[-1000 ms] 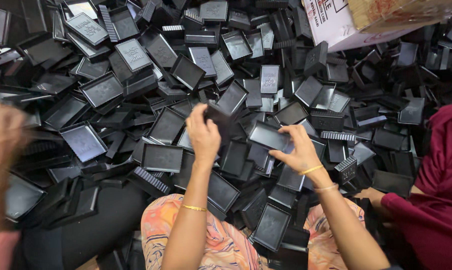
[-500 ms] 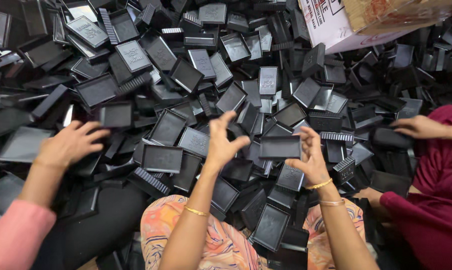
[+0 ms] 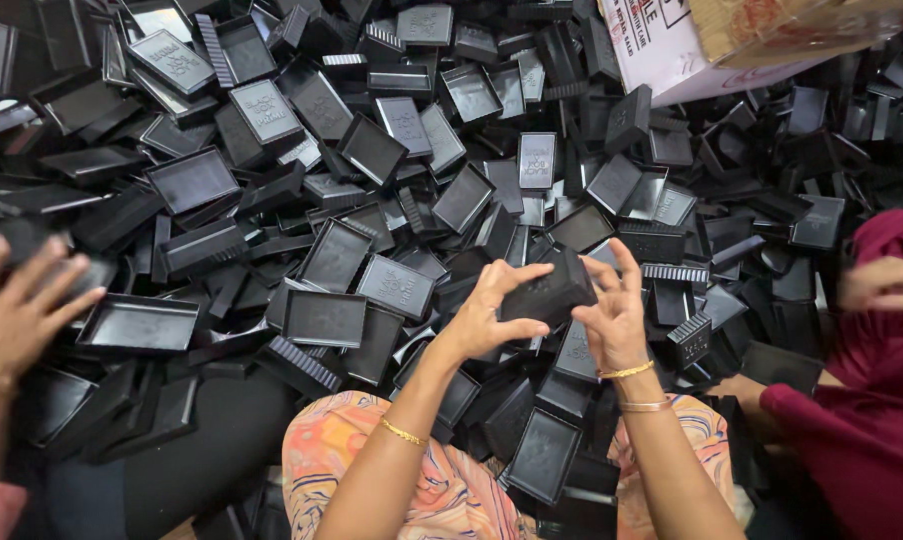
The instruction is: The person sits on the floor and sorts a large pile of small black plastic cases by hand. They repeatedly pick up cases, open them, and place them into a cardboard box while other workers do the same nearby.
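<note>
Black box (image 3: 549,292): a small closed plastic case, held up between both hands just above the heap, near the middle of the view and tilted a little.
Left hand (image 3: 482,318): fingers curled round the near left end of the black box, thumb on top, gripping it.
Right hand (image 3: 612,312): fingers spread against the right end of the same box, pressing it from that side; two bangles sit at the wrist.
Heap (image 3: 372,150): loose black plastic trays and lids, piled every way up, some face down with ribbed edges showing, covering nearly the whole floor in view.
Open tray (image 3: 324,318): lies flat just left of the left hand, hollow side up.
Cardboard carton (image 3: 672,50): white-sided, at the top right, resting on the pile.
Neighbours: another person's hand (image 3: 22,310) reaches in from the left edge, fingers open over a tray; a person in a dark red sleeve (image 3: 872,420) works at the right, that hand blurred.
Lap: orange patterned cloth (image 3: 452,490) below the arms, with trays leaning against it.
Risk, slipping: the box is smooth and pinched only at its ends, so an uneven squeeze could probably pop it out and lose it among identical pieces.
Risk, misfit: if the two halves are not square, pressing could likely jam or crack an edge.
Risk, crowding: nearby hands could knock the pile and slide trays onto the lap.
</note>
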`<state>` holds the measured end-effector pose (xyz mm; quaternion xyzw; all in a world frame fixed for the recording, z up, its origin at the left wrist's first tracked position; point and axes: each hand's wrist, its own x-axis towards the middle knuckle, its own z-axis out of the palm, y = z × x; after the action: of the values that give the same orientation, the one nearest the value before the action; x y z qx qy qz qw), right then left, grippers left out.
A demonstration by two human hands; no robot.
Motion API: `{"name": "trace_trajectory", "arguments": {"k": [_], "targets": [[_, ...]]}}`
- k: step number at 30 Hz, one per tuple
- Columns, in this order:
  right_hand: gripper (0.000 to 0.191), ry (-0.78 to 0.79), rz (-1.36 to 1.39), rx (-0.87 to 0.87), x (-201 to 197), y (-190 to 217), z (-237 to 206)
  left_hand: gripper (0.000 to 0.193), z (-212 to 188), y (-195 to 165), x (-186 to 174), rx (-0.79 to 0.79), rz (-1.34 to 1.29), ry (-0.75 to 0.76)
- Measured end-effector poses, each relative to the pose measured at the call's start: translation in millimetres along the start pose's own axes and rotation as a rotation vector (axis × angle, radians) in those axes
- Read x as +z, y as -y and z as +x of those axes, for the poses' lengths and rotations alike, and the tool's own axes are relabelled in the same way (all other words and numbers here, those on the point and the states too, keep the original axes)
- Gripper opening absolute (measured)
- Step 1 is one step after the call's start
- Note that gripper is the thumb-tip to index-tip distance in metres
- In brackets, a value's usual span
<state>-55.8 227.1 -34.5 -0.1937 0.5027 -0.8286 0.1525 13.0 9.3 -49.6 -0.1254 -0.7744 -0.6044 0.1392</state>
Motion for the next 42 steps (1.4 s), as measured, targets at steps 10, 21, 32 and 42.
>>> {"name": "trace_trajectory", "arguments": {"k": [10,21,32,42], "targets": [[0.049,-0.263,-0.164,0.299,-18.5,-16.9,14.7,0.083,-4.7,-7.3,17.4,0.21,0.107,-0.029],[0.034,0.073,-0.74,0.118,-52.4,32.9,38.3,0.048,-1.1,8.7,20.1,-0.042,-0.248,-0.129],[0.025,0.12,-1.65,-0.433,-34.1,104.6,166.0,0.03,-5.8,89.1,40.2,-0.276,0.57,-0.255],[0.042,0.232,-1.797,0.204,-65.0,-68.8,47.8,0.037,2.5,90.8,23.4,-0.499,0.211,-0.381]]}}
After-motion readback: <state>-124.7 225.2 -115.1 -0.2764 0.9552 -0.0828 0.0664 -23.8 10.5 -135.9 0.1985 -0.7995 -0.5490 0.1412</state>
